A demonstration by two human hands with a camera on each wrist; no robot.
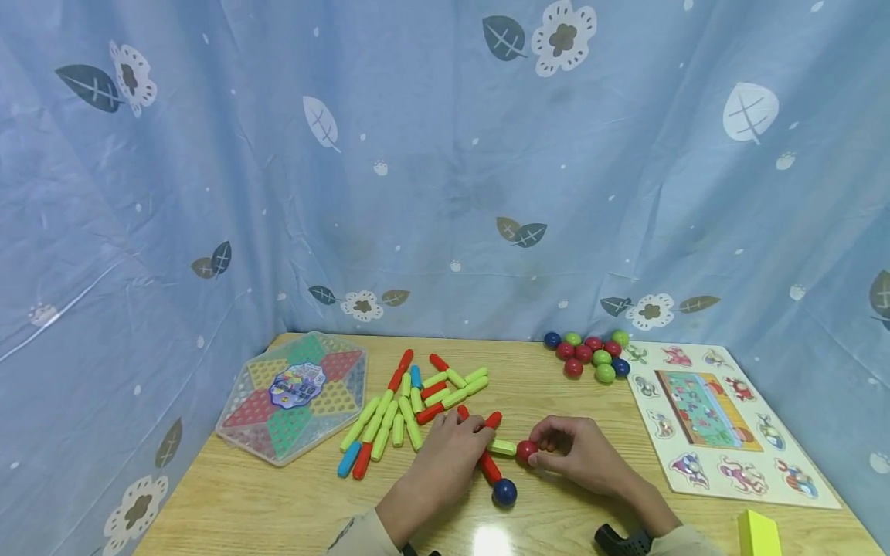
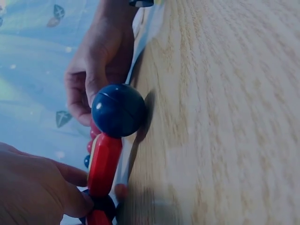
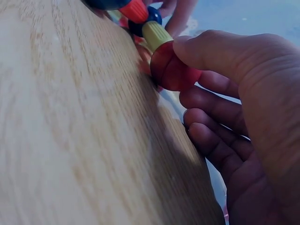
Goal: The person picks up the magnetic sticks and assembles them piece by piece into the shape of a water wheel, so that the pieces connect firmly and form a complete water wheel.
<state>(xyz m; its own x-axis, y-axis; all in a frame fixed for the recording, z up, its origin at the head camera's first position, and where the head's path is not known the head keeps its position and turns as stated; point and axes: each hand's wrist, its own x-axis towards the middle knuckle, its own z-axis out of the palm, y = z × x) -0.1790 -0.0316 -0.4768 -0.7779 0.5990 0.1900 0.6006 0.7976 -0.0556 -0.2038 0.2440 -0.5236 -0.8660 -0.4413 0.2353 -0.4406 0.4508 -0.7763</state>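
A small figure of rods and balls lies on the table in front of me. My right hand (image 1: 587,455) pinches a red ball (image 1: 527,452) between thumb and fingers; this ball sits on the end of a yellow-green rod (image 1: 502,447). My left hand (image 1: 448,455) holds the figure at a dark blue middle ball (image 2: 104,206), which the hand hides in the head view. From that middle ball a red rod (image 2: 104,165) runs toward me to another dark blue ball (image 1: 504,493). More red rod ends (image 1: 494,419) stick out beyond my left fingers.
Loose yellow-green, red and blue rods (image 1: 389,417) lie left of my hands. Several balls (image 1: 584,354) cluster at the back right. A hexagonal star-pattern game board (image 1: 285,444) is on the left, a picture peg puzzle (image 1: 709,471) on the right. A yellow block (image 1: 759,533) stands near the front edge.
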